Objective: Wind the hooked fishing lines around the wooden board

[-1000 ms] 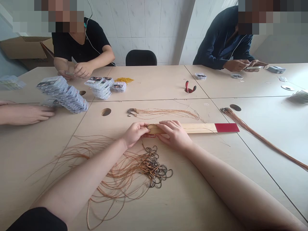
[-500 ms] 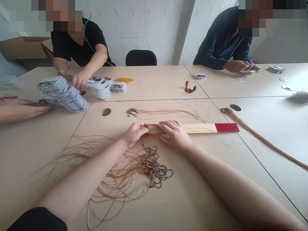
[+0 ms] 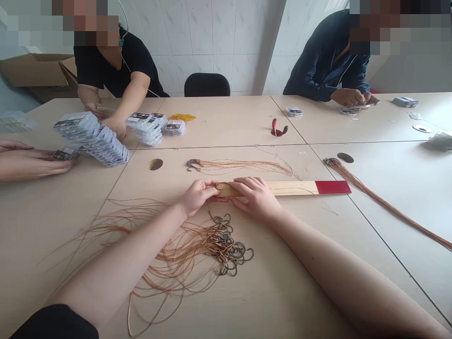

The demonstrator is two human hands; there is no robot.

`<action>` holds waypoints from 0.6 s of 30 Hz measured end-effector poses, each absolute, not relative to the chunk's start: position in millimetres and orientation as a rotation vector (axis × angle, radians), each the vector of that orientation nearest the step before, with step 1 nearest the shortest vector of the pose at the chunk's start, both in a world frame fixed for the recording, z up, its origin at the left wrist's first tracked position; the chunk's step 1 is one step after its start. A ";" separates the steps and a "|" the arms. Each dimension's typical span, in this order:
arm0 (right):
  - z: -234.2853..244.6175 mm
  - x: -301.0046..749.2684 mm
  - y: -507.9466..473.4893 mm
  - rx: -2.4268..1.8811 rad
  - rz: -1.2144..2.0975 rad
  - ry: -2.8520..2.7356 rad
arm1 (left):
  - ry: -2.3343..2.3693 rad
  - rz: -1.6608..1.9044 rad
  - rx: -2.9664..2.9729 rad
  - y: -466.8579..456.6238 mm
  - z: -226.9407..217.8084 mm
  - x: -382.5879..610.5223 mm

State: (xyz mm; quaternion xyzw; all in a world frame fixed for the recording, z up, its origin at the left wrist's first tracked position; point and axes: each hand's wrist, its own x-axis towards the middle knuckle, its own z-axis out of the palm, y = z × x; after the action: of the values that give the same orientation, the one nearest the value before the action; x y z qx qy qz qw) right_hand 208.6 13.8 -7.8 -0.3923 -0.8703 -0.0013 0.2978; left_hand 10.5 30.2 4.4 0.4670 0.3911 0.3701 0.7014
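My left hand [image 3: 197, 195] is curled at the left end of a long wooden stick [image 3: 293, 188] with a red right end, its fingers pinched against the stick's tip. My right hand [image 3: 256, 197] lies over the stick just beside it, fingers bent down on the wood. A thin line seems to run along the stick; what the fingertips pinch is too small to make out. Below my hands lies a heap of dark fishhooks [image 3: 226, 245] tied to brown lines [image 3: 141, 249] that fan out to the left.
A small bundle of hooked lines [image 3: 240, 165] lies beyond the stick, and a long bundle [image 3: 381, 200] runs down the right. Stacks of small packets [image 3: 95, 136] stand at the left, where other people's hands work. Red pliers [image 3: 277, 127] rest mid-table. Two people sit opposite.
My hands have stayed on the stick. The person at the far left has reached an arm down to the packet stacks, and the hands at the left edge have shifted slightly.
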 end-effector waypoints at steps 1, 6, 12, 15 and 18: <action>-7.6 208.4 13.7 -1.045 -0.007 -2.312 | 0.873 0.821 1.039 30.0 5.0 10.5; -7.3 208.0 12.8 -1.061 -0.031 -2.315 | 0.860 0.808 1.038 30.0 6.5 10.2; -7.7 208.4 12.8 -1.066 -0.031 -2.316 | 0.851 0.817 1.037 30.2 5.7 10.3; -7.6 208.4 13.0 -1.063 -0.016 -2.312 | 0.851 0.818 1.035 30.4 4.7 10.6; -7.0 208.3 12.9 -1.061 -0.015 -2.312 | 0.846 0.819 1.030 30.5 3.8 10.4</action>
State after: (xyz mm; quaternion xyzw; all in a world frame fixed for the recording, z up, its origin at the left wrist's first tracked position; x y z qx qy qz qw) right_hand 208.3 12.9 -7.0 -0.3987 -0.8686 -0.0057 0.2943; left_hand 10.4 30.5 3.8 0.4640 0.3814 0.3690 0.7093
